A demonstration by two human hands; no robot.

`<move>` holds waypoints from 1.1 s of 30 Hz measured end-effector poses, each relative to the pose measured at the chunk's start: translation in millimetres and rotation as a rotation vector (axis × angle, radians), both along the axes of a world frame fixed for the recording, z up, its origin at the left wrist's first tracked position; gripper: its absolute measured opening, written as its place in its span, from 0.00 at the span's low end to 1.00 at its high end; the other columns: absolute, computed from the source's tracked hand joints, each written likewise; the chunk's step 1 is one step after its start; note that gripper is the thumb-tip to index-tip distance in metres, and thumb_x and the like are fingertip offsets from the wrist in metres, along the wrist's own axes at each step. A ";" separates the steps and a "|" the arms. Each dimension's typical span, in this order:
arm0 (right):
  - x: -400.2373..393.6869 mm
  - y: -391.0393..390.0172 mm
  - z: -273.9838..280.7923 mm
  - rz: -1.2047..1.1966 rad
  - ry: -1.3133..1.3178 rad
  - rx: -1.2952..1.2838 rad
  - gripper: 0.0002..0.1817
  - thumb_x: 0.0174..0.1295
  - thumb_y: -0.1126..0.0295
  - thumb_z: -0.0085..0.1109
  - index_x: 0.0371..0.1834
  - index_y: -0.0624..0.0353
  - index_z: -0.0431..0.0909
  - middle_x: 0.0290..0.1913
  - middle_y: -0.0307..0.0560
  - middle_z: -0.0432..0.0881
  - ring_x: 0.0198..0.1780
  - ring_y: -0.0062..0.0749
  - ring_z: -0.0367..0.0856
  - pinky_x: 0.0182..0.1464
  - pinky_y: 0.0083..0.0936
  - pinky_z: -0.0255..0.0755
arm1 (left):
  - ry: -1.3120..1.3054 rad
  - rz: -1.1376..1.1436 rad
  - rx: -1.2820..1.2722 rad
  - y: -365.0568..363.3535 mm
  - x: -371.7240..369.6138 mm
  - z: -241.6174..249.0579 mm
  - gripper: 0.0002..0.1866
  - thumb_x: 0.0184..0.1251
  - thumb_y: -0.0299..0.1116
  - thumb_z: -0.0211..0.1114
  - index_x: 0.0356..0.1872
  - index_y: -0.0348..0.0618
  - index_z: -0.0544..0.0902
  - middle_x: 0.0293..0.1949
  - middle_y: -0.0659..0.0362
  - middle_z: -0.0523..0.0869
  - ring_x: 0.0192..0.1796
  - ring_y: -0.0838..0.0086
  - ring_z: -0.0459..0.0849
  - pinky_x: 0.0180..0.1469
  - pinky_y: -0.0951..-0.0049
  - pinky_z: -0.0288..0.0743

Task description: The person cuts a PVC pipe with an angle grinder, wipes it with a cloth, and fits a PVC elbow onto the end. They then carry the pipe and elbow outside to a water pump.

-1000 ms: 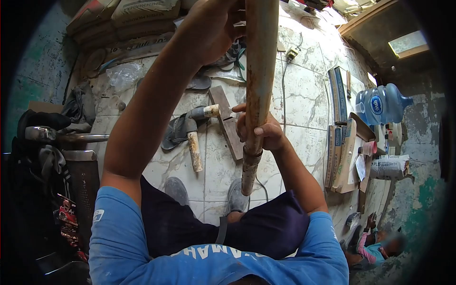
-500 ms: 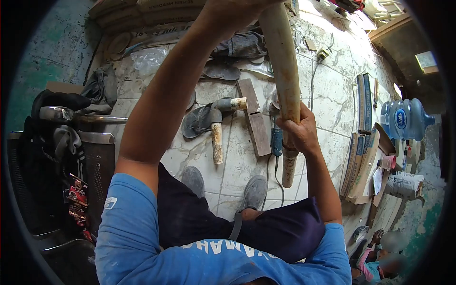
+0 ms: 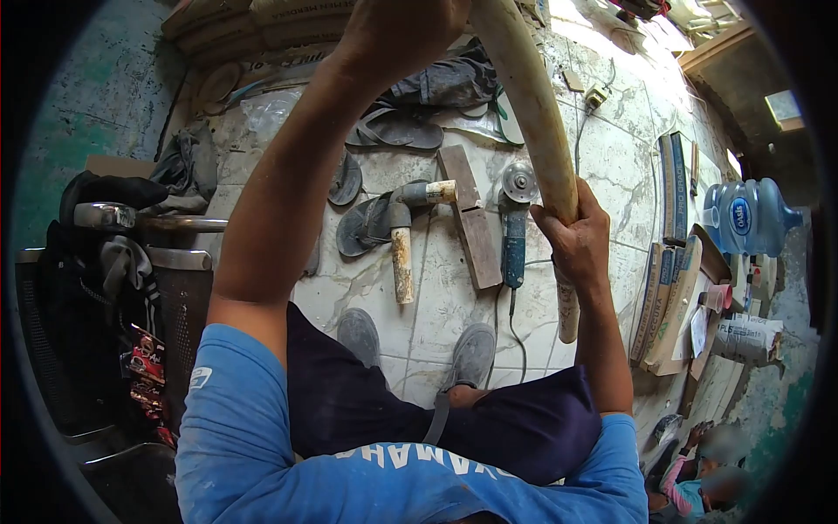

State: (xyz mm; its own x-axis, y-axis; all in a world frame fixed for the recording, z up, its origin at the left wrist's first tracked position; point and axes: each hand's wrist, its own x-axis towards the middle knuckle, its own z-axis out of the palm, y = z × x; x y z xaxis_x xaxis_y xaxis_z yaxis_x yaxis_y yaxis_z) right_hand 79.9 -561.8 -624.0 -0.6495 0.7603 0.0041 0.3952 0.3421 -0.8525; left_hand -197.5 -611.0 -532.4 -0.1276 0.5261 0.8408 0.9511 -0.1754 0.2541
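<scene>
A long, stained off-white pipe runs from the top edge down past my right side. My right hand is closed around its lower part, thumb towards the inside. At the top edge, my left hand is beside the pipe's upper part; its fingers are out of sight, so its hold is hidden. On the tiles below lie a blue angle grinder with its disc at the far end, a wooden block and an elbow fitting with two short pipe pieces.
Sandals and dark cloth lie ahead. Flat boxes and a blue water bottle stand at the right. A metal chair with clothes is at the left. A power cord trails from the grinder. Another person is at the lower right.
My right hand and the pipe's lower end have moved right, uncovering the angle grinder. My left hand has shifted a little left.
</scene>
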 end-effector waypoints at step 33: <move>1.7 10.8 -14.4 -0.065 -0.009 0.310 0.24 0.49 0.68 0.65 0.53 0.61 0.78 0.40 0.57 0.84 0.40 0.46 0.85 0.44 0.34 0.77 | 0.073 0.036 -0.075 -15.0 -2.5 6.6 0.08 0.60 0.27 0.64 0.25 0.35 0.77 0.24 0.57 0.79 0.25 0.71 0.77 0.31 0.70 0.73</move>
State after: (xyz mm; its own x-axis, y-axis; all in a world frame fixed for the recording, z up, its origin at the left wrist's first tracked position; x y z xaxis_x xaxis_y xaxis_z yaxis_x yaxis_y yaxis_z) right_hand 81.7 -551.0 -638.4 -0.6005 0.7637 0.2369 0.4315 0.5589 -0.7081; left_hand -200.0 -626.0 -525.8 -0.0876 0.5844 0.8067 0.9729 -0.1239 0.1954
